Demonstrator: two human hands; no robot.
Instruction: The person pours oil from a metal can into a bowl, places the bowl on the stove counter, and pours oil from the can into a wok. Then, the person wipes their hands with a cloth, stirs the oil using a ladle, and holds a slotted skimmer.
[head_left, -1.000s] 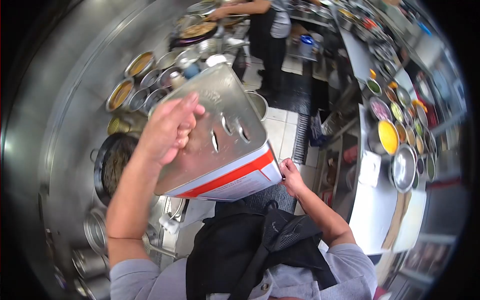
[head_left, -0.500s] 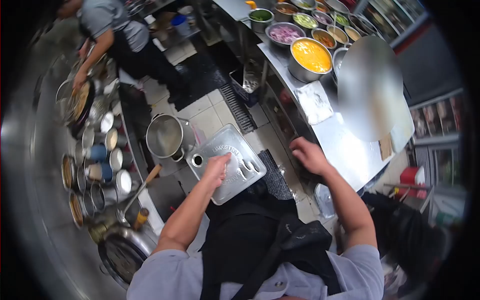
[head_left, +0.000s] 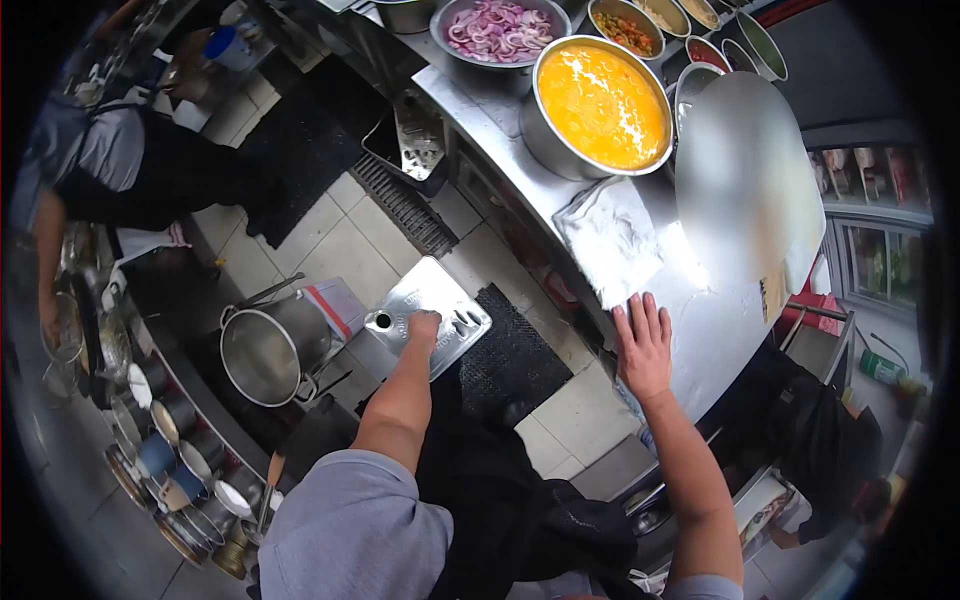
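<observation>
Low over the floor is a square metal tin [head_left: 455,310], seen from above, with a round dark opening at one corner and embossed letters. My left hand [head_left: 423,328] is closed at the middle of its top, where the handle is; the fingers are partly hidden. Whether the tin's base touches the floor cannot be seen. My right hand [head_left: 643,350] lies with fingers spread on the edge of the steel counter [head_left: 690,345], its fingertips beside a folded white cloth [head_left: 612,240]. Nothing is held in it.
A large pot [head_left: 262,355] stands left of the tin. The counter bears a pot of orange-yellow liquid [head_left: 600,105] and a bowl of sliced onions [head_left: 500,32]. A black mat [head_left: 515,350] lies on the floor. Another person [head_left: 140,160] is at the left, another [head_left: 825,450] at the lower right.
The tin, earlier raised and tilted in both hands, is now low with its top facing up. My right hand has left it and come onto the counter edge. The view has turned toward the counter.
</observation>
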